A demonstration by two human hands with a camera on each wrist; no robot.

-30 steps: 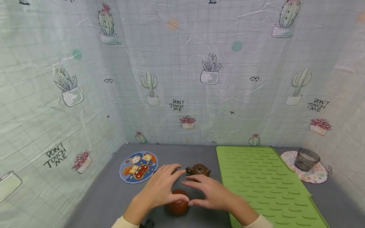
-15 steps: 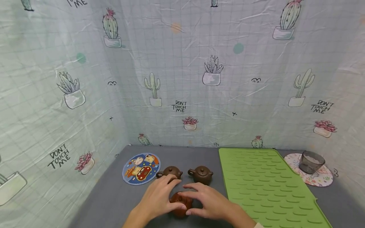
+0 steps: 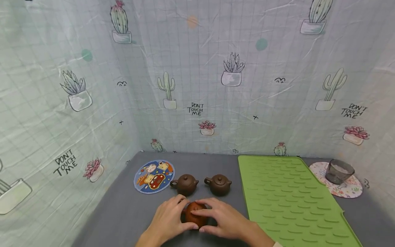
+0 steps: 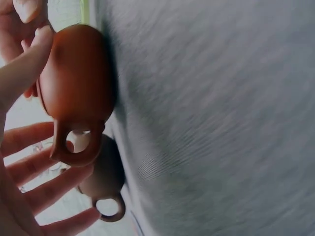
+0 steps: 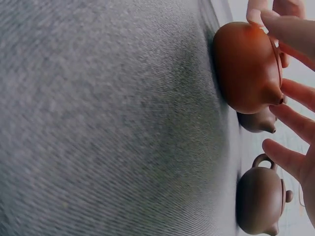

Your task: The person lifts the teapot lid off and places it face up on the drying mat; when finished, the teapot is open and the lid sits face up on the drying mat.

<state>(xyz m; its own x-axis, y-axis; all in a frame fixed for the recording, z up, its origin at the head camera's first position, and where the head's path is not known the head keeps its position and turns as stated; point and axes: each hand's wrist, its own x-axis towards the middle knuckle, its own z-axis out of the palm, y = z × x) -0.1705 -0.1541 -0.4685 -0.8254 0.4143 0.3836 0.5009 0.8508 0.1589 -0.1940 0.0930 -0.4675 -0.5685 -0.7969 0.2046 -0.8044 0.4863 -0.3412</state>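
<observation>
Both hands, left (image 3: pixel 168 221) and right (image 3: pixel 223 219), cup the red teapot (image 3: pixel 195 213), fingers curled round it. Two brown teapots (image 3: pixel 186 184) sit lidded behind; their contents can't be seen.

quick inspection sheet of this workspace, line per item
surface: grey cloth table, bare in front of the hands
job's things: orange teapot standing on the table between both hands
clutter: two brown teapots side by side behind it; cartoon coaster at left; green mat at right; grey cup on floral coaster
grips: left hand and right hand cup the orange teapot from either side, fingers curled round it
cables: nothing seen
surroundings: cactus-print sheet on three sides
</observation>
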